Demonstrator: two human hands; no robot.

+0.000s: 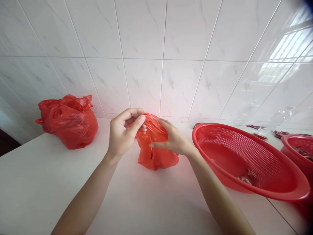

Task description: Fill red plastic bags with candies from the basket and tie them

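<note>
1 red bag (158, 158) mid-counter (146, 202), in front of me between my 2 hands. Left grip (123, 131): narrow, thumb and fingers pinching the bag's gathered top, probably so the loose plastic doesn't flop. Right grip (175, 138): wide, thumb across the front, fingers near the top; likely steadying the right side. Can't tell how much weight the counter takes.

Around: 1 bulging bundle (73, 125) of red plastic at far left, near the wall (144, 85), well apart from my left grip. At right, 1 big basket (226, 138), a few packets (248, 178) inside; its rim sits close by my right forearm, so I'd judge it the main obstacle on that side. Beyond it, 1 smaller basket (294, 139), cut off by the frame, plus 1 clear bottle (281, 117) and scattered wrappers (260, 136) by the wall. Left side looks freer.
</note>
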